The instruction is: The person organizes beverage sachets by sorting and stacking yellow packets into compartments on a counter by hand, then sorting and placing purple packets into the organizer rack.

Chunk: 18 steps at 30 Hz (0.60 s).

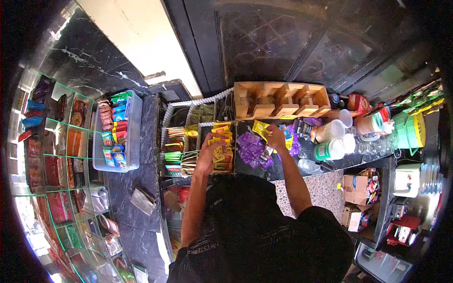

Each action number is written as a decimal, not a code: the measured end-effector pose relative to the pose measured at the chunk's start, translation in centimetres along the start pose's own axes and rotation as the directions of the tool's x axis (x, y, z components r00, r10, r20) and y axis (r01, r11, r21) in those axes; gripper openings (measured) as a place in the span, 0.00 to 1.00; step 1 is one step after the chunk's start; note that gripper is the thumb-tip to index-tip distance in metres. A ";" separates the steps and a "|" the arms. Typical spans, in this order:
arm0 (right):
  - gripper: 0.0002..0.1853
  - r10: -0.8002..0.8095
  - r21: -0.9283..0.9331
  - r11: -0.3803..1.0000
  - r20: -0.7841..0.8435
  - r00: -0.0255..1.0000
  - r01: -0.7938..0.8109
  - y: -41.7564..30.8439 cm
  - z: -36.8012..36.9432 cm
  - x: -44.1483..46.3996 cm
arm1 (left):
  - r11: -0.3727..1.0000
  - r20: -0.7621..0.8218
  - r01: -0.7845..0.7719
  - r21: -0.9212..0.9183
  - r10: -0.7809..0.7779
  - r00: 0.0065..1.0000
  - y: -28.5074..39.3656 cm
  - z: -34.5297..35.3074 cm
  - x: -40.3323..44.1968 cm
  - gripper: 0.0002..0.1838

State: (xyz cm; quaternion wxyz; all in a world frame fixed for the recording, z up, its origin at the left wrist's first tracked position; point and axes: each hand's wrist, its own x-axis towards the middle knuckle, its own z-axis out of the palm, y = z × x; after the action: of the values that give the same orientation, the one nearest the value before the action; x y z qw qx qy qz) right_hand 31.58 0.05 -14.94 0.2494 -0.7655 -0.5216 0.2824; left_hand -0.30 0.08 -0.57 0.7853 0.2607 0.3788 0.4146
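Observation:
My left hand (206, 154) is closed round a few yellow sachets (219, 152) above a divided organizer with a white woven rim (164, 123). Rows of yellow, green and brown sachets stand in its compartments. Over the counter to the right, my right hand (277, 138) pinches a yellow sachet (261, 129). Beneath and beside that hand lies a pile of purple sachets (254, 150), with some yellow and blue ones at its right. My fingers partly cover the sachets in both hands.
A wooden rack (282, 87) stands behind the purple pile. Left is a clear plastic bin (136, 155) of sachets, beside glass shelves (66, 141) of packets. Jars (330, 150) and a green basket (406, 131) are at the right. A folded cloth-like item (143, 201) lies on the left counter.

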 end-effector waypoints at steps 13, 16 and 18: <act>0.16 -0.620 0.394 0.718 -0.011 0.784 0.574 -15.9 -6.5 -6.4 | 0.975 -0.070 0.144 0.171 -0.134 0.989 -1.3 2.4 0.5 0.19; 0.16 -0.563 0.391 0.755 -0.025 0.826 0.526 -15.9 -6.5 -5.6 | 0.970 0.036 0.034 0.241 -0.044 0.998 -0.6 3.0 -0.1 0.17; 0.14 -0.511 0.338 0.786 -0.116 0.852 0.518 -16.1 -6.1 -5.5 | 0.978 0.008 0.028 0.207 -0.031 1.000 0.0 2.9 -0.2 0.17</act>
State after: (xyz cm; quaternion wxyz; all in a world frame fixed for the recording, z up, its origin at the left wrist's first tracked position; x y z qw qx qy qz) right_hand 23.58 -0.31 1.26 0.4561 -0.5386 -0.6479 0.2866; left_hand 1.98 -0.38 1.15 0.7620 0.3377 0.4194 0.3599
